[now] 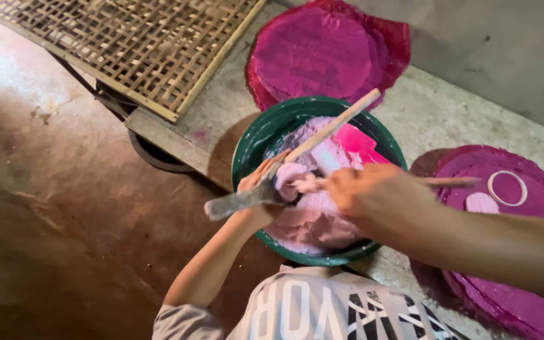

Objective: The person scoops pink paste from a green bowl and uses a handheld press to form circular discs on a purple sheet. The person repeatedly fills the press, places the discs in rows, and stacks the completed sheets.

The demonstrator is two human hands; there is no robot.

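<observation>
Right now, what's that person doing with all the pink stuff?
A person bends over a green bowl full of pale pink dough. The left hand holds a dough-coated paddle, and the right hand scrapes it with a thin stick. Stacks of magenta discs lie on the bench around the bowl.

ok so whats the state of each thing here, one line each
green bowl: upright, holding pale pink dough
pink dough: soft lump, partly scooped
left hand: gripping a dough-smeared flat wooden paddle over the bowl
right hand: closed on a thin stick, scraping dough off the paddle
magenta discs: stacked flat behind the bowl
second magenta stack: flat, with a white ring on top
bamboo lattice tray: lying flat
</observation>
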